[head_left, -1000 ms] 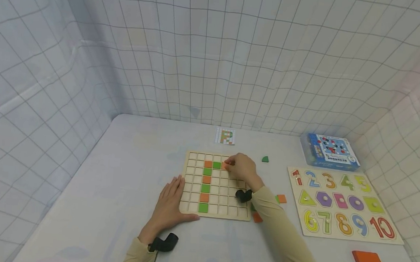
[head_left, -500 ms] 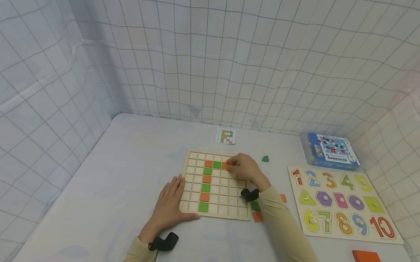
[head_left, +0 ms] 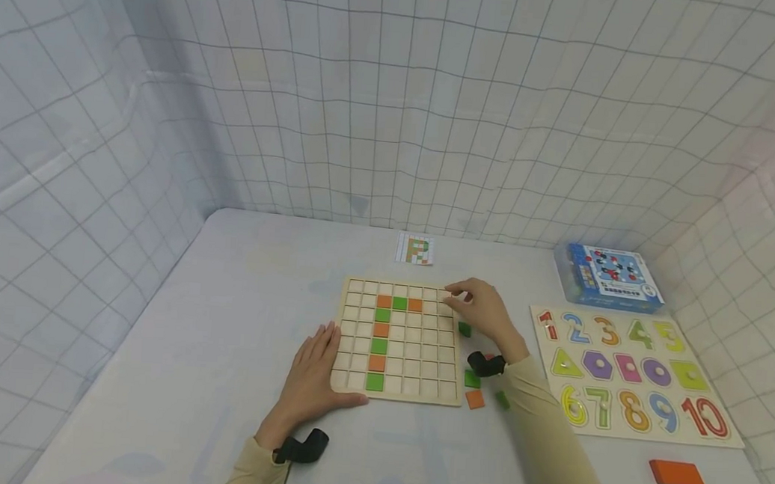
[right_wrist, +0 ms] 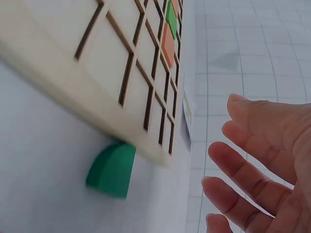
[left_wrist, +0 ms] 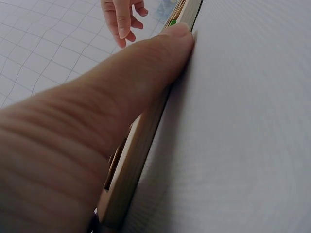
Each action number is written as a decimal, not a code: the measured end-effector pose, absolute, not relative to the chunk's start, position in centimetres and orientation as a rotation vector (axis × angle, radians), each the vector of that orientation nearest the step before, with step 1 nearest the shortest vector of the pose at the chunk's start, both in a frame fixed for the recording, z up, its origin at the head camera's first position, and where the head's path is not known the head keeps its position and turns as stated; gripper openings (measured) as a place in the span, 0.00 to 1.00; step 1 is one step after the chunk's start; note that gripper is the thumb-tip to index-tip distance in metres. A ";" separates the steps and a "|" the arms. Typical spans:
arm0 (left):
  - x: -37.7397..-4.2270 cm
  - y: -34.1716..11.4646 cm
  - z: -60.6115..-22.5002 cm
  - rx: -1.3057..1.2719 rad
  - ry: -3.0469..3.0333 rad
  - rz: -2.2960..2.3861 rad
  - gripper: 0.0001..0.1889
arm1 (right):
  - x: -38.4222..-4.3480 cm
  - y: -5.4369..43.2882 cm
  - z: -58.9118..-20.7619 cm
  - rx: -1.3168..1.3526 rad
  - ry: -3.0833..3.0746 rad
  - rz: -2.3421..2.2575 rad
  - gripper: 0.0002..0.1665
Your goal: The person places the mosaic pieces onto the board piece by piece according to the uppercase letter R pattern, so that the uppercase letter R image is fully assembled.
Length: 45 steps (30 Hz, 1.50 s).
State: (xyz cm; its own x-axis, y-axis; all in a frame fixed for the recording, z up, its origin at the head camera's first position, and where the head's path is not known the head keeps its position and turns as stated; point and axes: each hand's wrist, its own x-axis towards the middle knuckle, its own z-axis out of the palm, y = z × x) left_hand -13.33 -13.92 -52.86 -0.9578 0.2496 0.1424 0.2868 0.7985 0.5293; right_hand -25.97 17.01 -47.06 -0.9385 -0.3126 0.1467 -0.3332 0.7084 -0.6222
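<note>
The wooden grid board holds a column of green and orange square tiles, with a short row at its top ending in an orange tile. My left hand lies against the board's left side with fingers straight, its thumb at the front edge. Over the board's top right corner, my right hand is raised with loosely bent fingers and nothing between them, as the right wrist view shows. A green quarter-round piece lies by the board's edge, under that hand.
Right of the board lie a green tile, an orange tile and another green piece. A pattern card is behind the board. Further right are a number puzzle, a blue box and an orange block.
My right hand has let go of the orange tile, which now sits in the board's top row, and moved right towards the corner. My left hand has stayed in place.
</note>
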 end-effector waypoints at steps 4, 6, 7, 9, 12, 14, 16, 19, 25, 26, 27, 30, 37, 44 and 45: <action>-13.2 -14.0 -52.8 -0.431 -2.914 -0.873 0.64 | -26.0 18.1 -47.3 0.470 -2.857 1.002 0.16; -13.2 -14.0 -52.8 -0.429 -2.912 -0.877 0.64 | -26.2 18.7 -47.4 0.431 -2.847 0.982 0.16; -13.2 -14.0 -52.8 -0.428 -2.911 -0.877 0.64 | -26.3 19.0 -47.5 0.412 -2.846 0.977 0.16; -13.2 -14.0 -52.8 -0.428 -2.914 -0.878 0.64 | -26.5 19.5 -47.5 0.377 -2.839 0.979 0.16; -13.2 -14.0 -52.9 -0.427 -2.913 -0.873 0.65 | -26.8 20.2 -47.6 0.333 -2.835 0.982 0.16; -13.2 -13.9 -52.9 -0.426 -2.915 -0.866 0.65 | -27.0 20.6 -47.6 0.309 -2.838 0.975 0.16; -13.2 -13.9 -53.0 -0.420 -2.917 -0.871 0.65 | -27.1 20.9 -47.7 0.297 -2.846 0.953 0.16; -13.2 -13.8 -52.9 -0.407 -2.925 -0.896 0.65 | -27.3 21.3 -48.0 0.286 -2.865 0.927 0.16; -13.1 -13.8 -52.7 -0.390 -2.942 -0.917 0.66 | -27.6 21.7 -48.4 0.252 -2.902 0.925 0.17; -13.1 -13.8 -52.7 -0.391 -2.942 -0.917 0.66 | -27.6 21.7 -48.4 0.243 -2.911 0.921 0.18; -13.1 -13.8 -52.7 -0.392 -2.943 -0.916 0.66 | -27.7 21.8 -48.4 0.237 -2.923 0.914 0.18; -13.1 -13.8 -52.6 -0.392 -2.941 -0.917 0.66 | -27.8 21.9 -48.5 0.224 -2.961 0.889 0.19; -13.1 -13.8 -52.6 -0.403 -2.938 -0.910 0.65 | -28.1 21.9 -48.4 0.245 -3.015 0.848 0.20; -13.3 -13.9 -52.7 -0.421 -2.934 -0.887 0.65 | -28.4 22.1 -48.3 0.218 -3.070 0.790 0.20; -13.3 -13.9 -52.7 -0.422 -2.934 -0.885 0.65 | -28.4 22.1 -48.3 0.213 -3.082 0.771 0.20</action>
